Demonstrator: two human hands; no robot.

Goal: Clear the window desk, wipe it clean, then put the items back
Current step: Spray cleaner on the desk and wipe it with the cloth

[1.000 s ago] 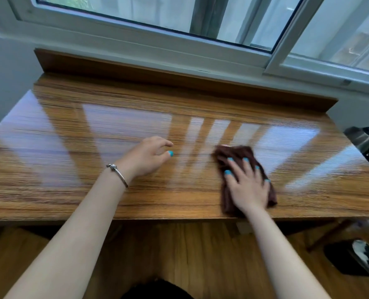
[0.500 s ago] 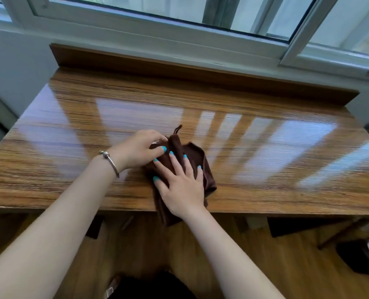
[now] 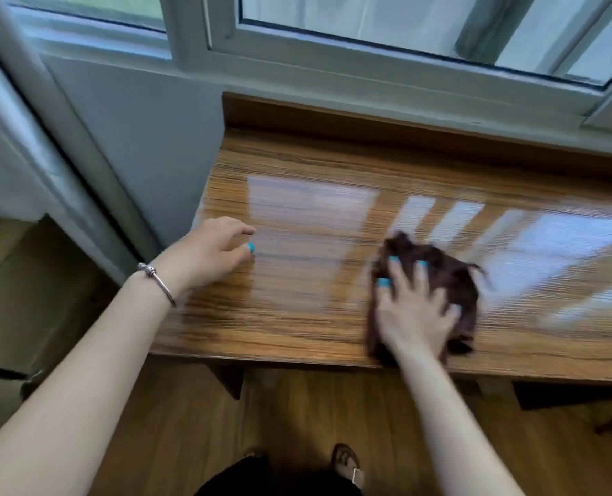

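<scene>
A glossy wooden window desk (image 3: 308, 223) fills the middle of the view, with nothing standing on it. A dark brown cloth (image 3: 451, 273) lies near the desk's front edge, blurred by motion. My right hand (image 3: 415, 309) presses flat on the cloth with fingers spread. My left hand (image 3: 208, 252) rests on the desk near its left front corner, fingers loosely curled and holding nothing. A thin bracelet sits on that wrist.
A raised wooden lip (image 3: 404, 119) runs along the desk's back under the window frame (image 3: 204, 26). A grey wall and sliding door frame (image 3: 65, 130) stand left of the desk. Wooden floor (image 3: 297, 417) and my sandalled foot (image 3: 347, 460) show below.
My right hand and the cloth slid left until they met my left hand, then right again, away from it. The view has swung toward the desk's left end.
</scene>
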